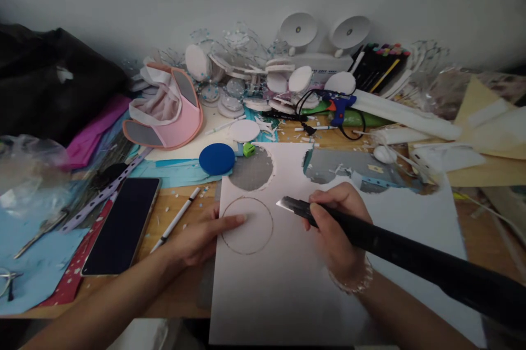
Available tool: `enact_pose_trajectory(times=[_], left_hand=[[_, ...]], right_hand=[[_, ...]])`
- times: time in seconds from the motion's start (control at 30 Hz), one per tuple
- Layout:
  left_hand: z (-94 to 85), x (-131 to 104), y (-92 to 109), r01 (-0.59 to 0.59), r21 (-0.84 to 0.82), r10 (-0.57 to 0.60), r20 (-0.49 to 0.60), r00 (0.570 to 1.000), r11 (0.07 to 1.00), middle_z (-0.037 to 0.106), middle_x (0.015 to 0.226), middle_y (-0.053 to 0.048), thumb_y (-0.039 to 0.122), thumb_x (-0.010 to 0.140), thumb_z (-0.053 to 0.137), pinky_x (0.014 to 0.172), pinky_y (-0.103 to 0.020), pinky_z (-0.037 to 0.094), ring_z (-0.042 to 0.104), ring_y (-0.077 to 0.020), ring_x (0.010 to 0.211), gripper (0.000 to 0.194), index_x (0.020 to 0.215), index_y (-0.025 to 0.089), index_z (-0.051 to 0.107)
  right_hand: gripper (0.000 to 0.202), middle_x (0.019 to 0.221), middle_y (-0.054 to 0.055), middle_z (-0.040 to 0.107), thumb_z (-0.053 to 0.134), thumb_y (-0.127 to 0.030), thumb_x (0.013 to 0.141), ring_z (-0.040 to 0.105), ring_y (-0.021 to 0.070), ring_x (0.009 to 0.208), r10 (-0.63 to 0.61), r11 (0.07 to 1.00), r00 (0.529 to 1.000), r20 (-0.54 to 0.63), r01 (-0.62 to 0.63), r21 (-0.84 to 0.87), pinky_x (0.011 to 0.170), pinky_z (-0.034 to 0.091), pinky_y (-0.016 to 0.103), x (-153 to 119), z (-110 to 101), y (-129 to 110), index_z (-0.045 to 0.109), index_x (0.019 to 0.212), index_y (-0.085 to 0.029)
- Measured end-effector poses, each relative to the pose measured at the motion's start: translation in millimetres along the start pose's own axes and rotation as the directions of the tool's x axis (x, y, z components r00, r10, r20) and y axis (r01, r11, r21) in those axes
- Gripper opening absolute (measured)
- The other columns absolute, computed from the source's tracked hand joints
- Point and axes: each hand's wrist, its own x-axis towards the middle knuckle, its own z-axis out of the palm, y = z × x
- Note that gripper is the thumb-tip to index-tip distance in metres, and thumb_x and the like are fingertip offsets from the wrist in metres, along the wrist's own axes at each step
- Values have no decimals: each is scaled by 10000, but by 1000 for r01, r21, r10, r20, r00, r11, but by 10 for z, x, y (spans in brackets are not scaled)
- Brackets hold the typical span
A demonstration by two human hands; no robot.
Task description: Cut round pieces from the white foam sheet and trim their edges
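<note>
My right hand (pixel 339 224) is closed around a black utility knife (pixel 349 224). Its bare blade points left, just right of a circle drawn on a white foam board (pixel 296 295). At the board's left edge, my left hand (pixel 209 235) grips it, thumb lying on top inside the drawn circle and the other fingers partly hidden at the edge. Round cut-outs mark the board's far side, and a grey cutting mat (pixel 250 172) shows through one of them. A blue disc (pixel 217 159) lies beyond the board's upper left corner, beside a small green piece (pixel 249 149).
On the left lie a dark phone (pixel 121 227), a white pen (pixel 176 218), scissors (pixel 43 232) and a pink visor cap (pixel 168 109). Several white foam discs (pixel 277 81), a blue glue gun (pixel 340 108) and a box of markers (pixel 380 65) stand along the wall.
</note>
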Motion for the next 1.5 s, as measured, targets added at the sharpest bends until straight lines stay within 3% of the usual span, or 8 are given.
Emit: enact_pose_trajectory(times=[0.2,0.43,0.73,1.0,1.1,1.2,1.4,1.5], left_hand=[[-41,18,42,-10,-43,14,98,995,999,737,924,-112,206,697,780,760,-294,554,696,-196,765,320,1001,130,712],[-114,45,13,-38,-60,49,179,983,997,738,956,-92,196,725,761,793,-254,549,697,-175,818,326,1045,160,711],[-53,35,50,-53,-4,53,145,988,999,736,887,-79,234,692,787,750,-254,551,687,-167,754,325,1000,160,716],[-121,34,10,-106,235,113,-14,994,966,705,796,-78,360,778,715,584,-201,483,634,-141,652,263,878,118,687],[-123,29,18,-130,283,143,-27,989,950,701,804,-70,374,794,697,582,-203,467,627,-144,660,265,888,127,678],[-120,39,20,-136,278,148,-23,989,951,704,809,-72,374,799,692,578,-206,467,628,-144,655,267,896,126,679],[-127,79,18,-141,232,145,2,989,962,706,781,-85,358,784,709,576,-212,482,638,-151,646,284,921,110,685],[-121,83,28,-142,211,143,9,990,967,707,767,-94,350,772,719,578,-219,492,641,-157,642,297,933,101,694]], right_hand=[[52,637,-35,523,569,-178,849,490,104,534,-67,982,993,93,82,-172,492,376,244,-21,7,-52,526,853,-207],[79,617,-48,496,569,-166,841,468,96,508,-86,964,982,169,124,-235,460,357,237,-15,-3,-98,525,879,-220],[126,614,-42,520,586,-170,811,489,101,490,-187,903,949,254,268,-336,466,391,249,-19,-15,-60,534,910,-225],[180,628,-23,540,560,-113,787,527,123,534,-397,759,823,406,544,-358,538,443,253,46,23,-61,523,934,-209],[188,622,-17,517,555,-77,770,471,116,511,-445,711,760,473,621,-329,487,397,250,52,32,-38,522,906,-202],[176,624,-15,506,566,-62,765,450,110,513,-450,676,726,520,657,-333,470,371,240,58,34,-15,529,873,-195],[147,623,-25,489,550,-63,768,431,106,514,-397,742,766,505,592,-315,477,348,242,81,23,-30,528,824,-197],[128,615,-23,478,539,-76,771,429,113,523,-374,752,759,533,584,-304,489,337,254,77,-4,-37,519,791,-201]])
